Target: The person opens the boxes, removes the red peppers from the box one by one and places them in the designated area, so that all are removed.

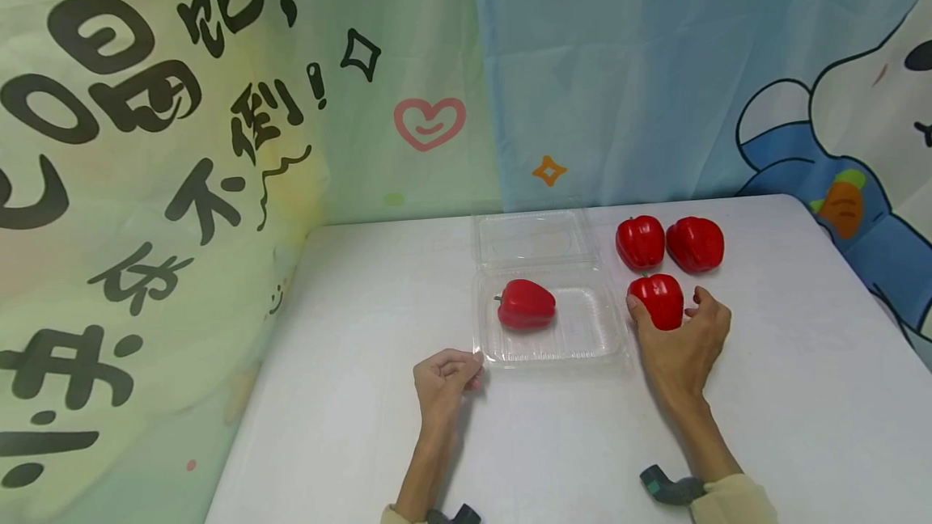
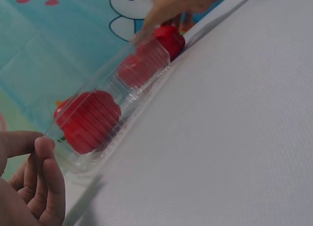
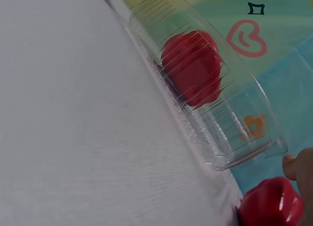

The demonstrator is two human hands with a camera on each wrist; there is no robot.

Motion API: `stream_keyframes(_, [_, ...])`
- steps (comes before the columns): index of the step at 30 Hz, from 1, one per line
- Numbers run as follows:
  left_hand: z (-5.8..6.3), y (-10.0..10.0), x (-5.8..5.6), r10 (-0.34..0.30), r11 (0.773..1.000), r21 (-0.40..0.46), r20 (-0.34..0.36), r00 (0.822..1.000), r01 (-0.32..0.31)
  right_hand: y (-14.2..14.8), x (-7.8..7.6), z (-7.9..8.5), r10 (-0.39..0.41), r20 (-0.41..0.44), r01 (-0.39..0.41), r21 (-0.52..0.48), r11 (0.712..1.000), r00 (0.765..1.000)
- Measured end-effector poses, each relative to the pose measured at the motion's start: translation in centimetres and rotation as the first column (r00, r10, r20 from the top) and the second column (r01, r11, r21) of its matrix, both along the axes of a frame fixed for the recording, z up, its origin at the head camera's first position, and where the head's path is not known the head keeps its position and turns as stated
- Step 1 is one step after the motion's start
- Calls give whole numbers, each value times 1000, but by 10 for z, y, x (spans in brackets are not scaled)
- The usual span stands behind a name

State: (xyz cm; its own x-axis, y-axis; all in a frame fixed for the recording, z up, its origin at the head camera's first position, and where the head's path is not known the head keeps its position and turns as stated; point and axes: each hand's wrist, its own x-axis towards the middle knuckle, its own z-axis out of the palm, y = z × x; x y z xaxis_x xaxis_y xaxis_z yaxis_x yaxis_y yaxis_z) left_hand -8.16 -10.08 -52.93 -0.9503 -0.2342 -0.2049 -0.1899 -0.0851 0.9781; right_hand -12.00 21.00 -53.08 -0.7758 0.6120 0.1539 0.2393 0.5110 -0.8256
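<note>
In the head view a clear plastic clamshell box (image 1: 575, 350) lies with its lid (image 1: 535, 237) folded back. One red bell pepper (image 1: 526, 304) is on its side in the left part of the box, stem to the left. My left hand (image 1: 446, 378) pinches the box's near left corner between thumb and index finger, seen close up in the left wrist view. To the right of the box, my right hand (image 1: 684, 346) holds another red bell pepper (image 1: 658, 297), thumb on its left side and curled fingers at its right. Its underside is hidden.
Two more red bell peppers, a left one (image 1: 641, 242) and a right one (image 1: 695, 244), sit just behind the right hand. A white table (image 1: 349, 443) carries everything. Behind it hangs a printed curtain (image 1: 408, 39) with lettering and a cartoon animal.
</note>
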Motion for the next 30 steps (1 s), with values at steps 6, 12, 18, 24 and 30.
stream_keyframes(6, [1, 0, 0, -2, 1000, 7, 0, 1000, 2, 3, -8, 13, 84, -200, -70, 76, 995, 976])
stream_keyframes(12, [2, -1, 0, -2, 1000, 2, 5, 1000, 2, -6, -16, 30, 366, -215, -339, 153, 928, 906])
stream_keyframes(18, [-1, -1, -1, -6, 1000, 17, 15, 1000, 6, -18, -26, 40, 633, -17, -627, 116, 770, 774])
stream_keyframes(24, [-2, 0, -1, -4, 1000, 4, 13, 1000, 4, -29, -32, 41, 762, 116, -770, 56, 635, 637])
stream_keyframes(30, [-2, -1, -2, -3, 1000, -11, 9, 1000, 3, -41, -38, 42, 778, 156, -790, 22, 613, 608])
